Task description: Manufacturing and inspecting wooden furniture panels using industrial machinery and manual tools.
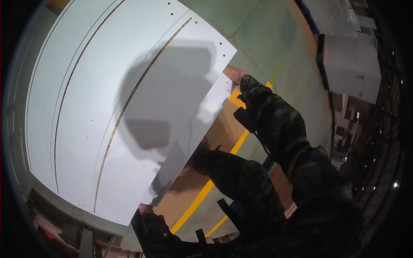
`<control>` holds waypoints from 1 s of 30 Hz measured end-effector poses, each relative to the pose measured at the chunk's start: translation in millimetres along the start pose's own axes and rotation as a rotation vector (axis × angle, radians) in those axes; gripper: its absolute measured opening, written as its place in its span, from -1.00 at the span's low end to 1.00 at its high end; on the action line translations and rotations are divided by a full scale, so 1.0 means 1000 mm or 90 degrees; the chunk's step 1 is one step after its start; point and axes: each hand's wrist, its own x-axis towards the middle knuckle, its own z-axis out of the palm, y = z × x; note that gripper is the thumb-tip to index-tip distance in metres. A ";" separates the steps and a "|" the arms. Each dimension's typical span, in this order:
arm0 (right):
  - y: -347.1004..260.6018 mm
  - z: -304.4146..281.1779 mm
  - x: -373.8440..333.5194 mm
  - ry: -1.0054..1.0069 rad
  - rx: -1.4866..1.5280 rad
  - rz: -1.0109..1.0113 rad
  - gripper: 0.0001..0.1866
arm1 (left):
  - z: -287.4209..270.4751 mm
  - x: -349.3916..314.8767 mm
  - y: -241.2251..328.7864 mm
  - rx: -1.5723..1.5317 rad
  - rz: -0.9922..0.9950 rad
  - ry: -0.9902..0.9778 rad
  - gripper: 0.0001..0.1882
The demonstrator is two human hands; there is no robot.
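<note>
Camouflage sleeves (275,116) loom nearest; left hand (146,209) and right hand (234,74) touch white panel (103,64), fingers hidden: cannot tell how closed.

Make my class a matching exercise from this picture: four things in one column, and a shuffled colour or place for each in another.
Things:
1. Right hand
2. Large panel
3. Left hand
4. Floor stripes

Descriptions:
A. Yellow
B. At the panel's edge, low in the picture
C. White, with long dark grooves
D. At the panel's edge, high in the picture

Pairs: 1-D, 2-C, 3-B, 4-A
</note>
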 end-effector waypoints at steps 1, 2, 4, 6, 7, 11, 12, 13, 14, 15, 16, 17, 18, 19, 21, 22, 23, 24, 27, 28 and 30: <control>0.001 0.002 0.003 0.002 -0.036 -0.014 -0.37 | -0.003 0.000 -0.002 0.006 -0.002 -0.002 -0.40; 0.001 0.002 0.005 0.000 -0.036 -0.012 -0.37 | -0.004 0.002 -0.004 0.014 -0.003 -0.003 -0.41; -0.005 0.003 -0.003 0.022 0.027 0.028 -0.35 | -0.002 0.008 -0.007 0.025 -0.001 -0.010 -0.41; 0.016 -0.002 0.010 0.041 0.021 -0.027 -0.35 | -0.003 0.010 -0.009 0.042 -0.003 -0.013 -0.41; 0.019 -0.003 0.011 0.059 0.014 -0.091 -0.34 | -0.004 0.012 -0.009 0.051 0.001 -0.016 -0.41; 0.003 -0.001 0.000 0.035 0.016 -0.069 -0.37 | -0.009 0.016 -0.013 0.081 0.007 -0.020 -0.41; -0.005 0.002 -0.007 0.035 0.007 -0.026 -0.38 | -0.009 0.017 -0.015 0.089 0.009 -0.022 -0.41; -0.009 0.005 -0.011 0.036 -0.001 0.016 -0.39 | -0.010 0.018 -0.016 0.098 0.011 -0.026 -0.41; -0.007 0.005 -0.009 0.039 0.002 0.017 -0.39 | -0.010 0.019 -0.017 0.106 0.015 -0.027 -0.41; -0.006 0.003 -0.006 0.026 0.030 0.007 -0.41 | -0.009 0.022 -0.018 0.113 0.017 -0.032 -0.41; -0.004 0.003 -0.005 0.013 0.058 -0.003 -0.42 | -0.009 0.026 -0.018 0.126 0.022 -0.037 -0.41; -0.002 0.002 -0.004 0.018 0.062 -0.002 -0.42 | -0.009 0.028 -0.018 0.135 0.026 -0.042 -0.41; -0.005 0.006 -0.005 0.031 0.064 0.008 -0.43 | -0.010 0.032 -0.020 0.146 0.029 -0.047 -0.41; -0.008 0.010 -0.007 0.044 0.066 0.017 -0.45 | -0.015 0.033 -0.020 0.159 0.034 -0.045 -0.41; 0.023 0.001 0.015 0.091 0.201 -0.041 -0.36 | -0.016 0.039 -0.021 0.191 0.048 -0.054 -0.41; 0.061 -0.020 0.039 0.131 0.349 -0.113 -0.32 | -0.008 0.047 -0.018 0.209 0.057 -0.077 -0.41; 0.097 -0.043 0.059 0.157 0.481 -0.194 -0.28 | 0.000 0.050 -0.018 0.230 0.069 -0.101 -0.41; 0.113 -0.031 0.060 0.198 0.556 -0.190 -0.32 | -0.006 0.052 -0.023 0.254 0.073 -0.099 -0.41; 0.116 0.081 0.040 0.336 0.738 -0.298 -0.40 | -0.037 0.048 -0.042 0.333 0.079 -0.080 -0.41; 0.115 0.125 0.023 0.390 0.782 -0.360 -0.44 | -0.040 0.050 -0.044 0.348 0.083 -0.082 -0.41; 0.145 0.171 0.036 0.186 0.962 -0.247 -0.37 | -0.018 0.056 -0.035 0.363 0.099 -0.122 -0.40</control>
